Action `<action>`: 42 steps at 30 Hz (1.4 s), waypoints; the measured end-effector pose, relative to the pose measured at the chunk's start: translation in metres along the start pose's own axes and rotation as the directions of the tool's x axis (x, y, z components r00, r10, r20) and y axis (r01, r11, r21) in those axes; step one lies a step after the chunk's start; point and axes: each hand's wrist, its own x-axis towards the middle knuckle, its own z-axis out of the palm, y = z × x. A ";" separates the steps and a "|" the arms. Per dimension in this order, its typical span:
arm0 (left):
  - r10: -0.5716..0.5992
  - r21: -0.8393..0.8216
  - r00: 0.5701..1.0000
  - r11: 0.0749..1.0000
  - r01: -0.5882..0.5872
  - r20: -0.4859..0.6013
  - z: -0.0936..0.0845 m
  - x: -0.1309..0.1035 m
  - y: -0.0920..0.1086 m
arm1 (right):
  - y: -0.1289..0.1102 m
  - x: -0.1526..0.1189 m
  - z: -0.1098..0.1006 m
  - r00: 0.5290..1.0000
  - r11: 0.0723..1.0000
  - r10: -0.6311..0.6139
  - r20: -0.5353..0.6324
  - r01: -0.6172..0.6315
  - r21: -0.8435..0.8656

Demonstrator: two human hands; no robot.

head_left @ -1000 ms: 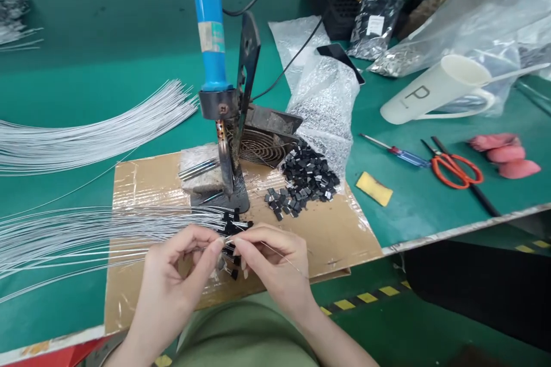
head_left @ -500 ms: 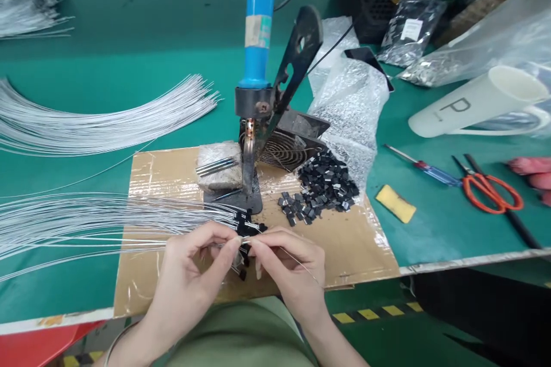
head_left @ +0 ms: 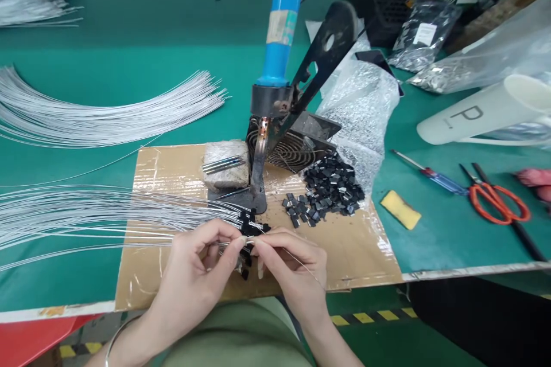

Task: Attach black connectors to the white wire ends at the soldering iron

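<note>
My left hand (head_left: 206, 275) is closed in a pinch on the end of a white wire, above the front part of the cardboard. Fingertip to fingertip with it, my right hand (head_left: 295, 266) is also pinching. A thin wire (head_left: 303, 264) runs across its fingers. The tiny part between the two pinches is mostly hidden by my fingertips. Just behind them lie white wires (head_left: 172, 213) with small black pieces (head_left: 249, 223) at their ends. A soldering iron with a blue handle (head_left: 282, 28) stands in a black clamp, its bent tip (head_left: 258, 166) pointing down.
Loose black pieces (head_left: 333, 186) are heaped on the cardboard (head_left: 344, 261). Another wire bundle (head_left: 116, 120) lies at the left. To the right are a yellow sponge (head_left: 400, 209), a screwdriver (head_left: 443, 180), orange-handled scissors (head_left: 499, 200) and a white mug (head_left: 477, 117).
The view has shifted and tilted slightly, so the bench things appear moved. Both hands keep their pinch at nearly the same place.
</note>
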 end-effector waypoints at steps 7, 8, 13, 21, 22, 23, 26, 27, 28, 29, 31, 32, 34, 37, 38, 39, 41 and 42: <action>-0.031 -0.021 1.000 0.999 0.031 0.002 -0.001 0.000 -0.001 | -0.002 0.002 0.003 0.981 0.961 0.175 0.082 -0.188 0.201; -0.032 -0.023 0.999 0.999 0.032 0.004 0.000 0.000 -0.001 | -0.002 0.002 0.003 0.980 0.956 0.180 0.083 -0.194 0.220; -0.031 -0.008 0.999 0.999 0.031 0.011 0.000 -0.001 -0.001 | -0.001 0.002 0.005 0.973 0.927 0.214 0.092 -0.231 0.295; -0.052 0.021 0.998 0.998 0.052 0.026 0.000 -0.003 -0.001 | 0.000 0.001 0.006 0.965 0.900 0.245 0.096 -0.263 0.347; -0.053 0.023 0.998 0.998 0.053 0.032 0.000 -0.004 -0.001 | 0.000 0.001 0.006 0.964 0.897 0.247 0.093 -0.264 0.353; -0.053 0.025 0.998 0.998 0.052 0.034 0.000 -0.004 -0.001 | 0.000 0.001 0.006 0.964 0.895 0.249 0.090 -0.265 0.359; -0.049 0.023 0.998 0.999 0.048 0.032 0.001 -0.005 0.000 | 0.000 0.001 0.007 0.960 0.890 0.267 0.083 -0.279 0.360; -0.048 0.021 0.998 0.999 0.047 0.031 0.001 -0.005 0.000 | 0.000 0.001 0.007 0.958 0.890 0.273 0.083 -0.285 0.357; -0.046 0.018 0.998 0.999 0.046 0.032 0.001 -0.004 0.000 | 0.000 0.001 0.007 0.957 0.890 0.278 0.082 -0.289 0.353; -0.044 0.016 0.998 0.999 0.044 0.033 0.002 -0.004 0.000 | 0.000 0.001 0.007 0.956 0.890 0.282 0.081 -0.292 0.351; -0.044 0.017 0.998 0.999 0.044 0.033 0.002 -0.004 -0.001 | 0.000 0.000 0.006 0.955 0.888 0.286 0.082 -0.297 0.351; -0.047 0.021 0.998 0.999 0.046 0.032 0.002 -0.003 -0.001 | 0.000 0.000 0.006 0.954 0.886 0.289 0.082 -0.299 0.354; -0.052 0.029 0.998 0.998 0.051 0.033 0.002 -0.003 0.000 | 0.000 0.000 0.006 0.952 0.880 0.293 0.087 -0.304 0.366; -0.066 0.029 0.997 0.997 0.065 0.028 0.002 -0.004 0.001 | -0.001 0.001 0.005 0.947 0.869 0.307 0.099 -0.321 0.376; -0.069 0.029 0.997 0.997 0.068 0.026 0.001 -0.004 0.002 | -0.002 0.002 0.004 0.942 0.864 0.317 0.106 -0.334 0.377; -0.070 0.029 0.997 0.997 0.069 0.026 0.001 -0.005 0.002 | -0.003 0.003 0.003 0.937 0.857 0.330 0.119 -0.350 0.378; -0.066 0.033 0.997 0.997 0.064 0.036 0.000 -0.005 0.002 | -0.006 0.005 0.001 0.920 0.841 0.364 0.143 -0.391 0.374; -0.062 0.037 0.997 0.997 0.060 0.042 0.000 -0.005 0.002 | -0.007 0.006 0.000 0.912 0.833 0.381 0.154 -0.411 0.371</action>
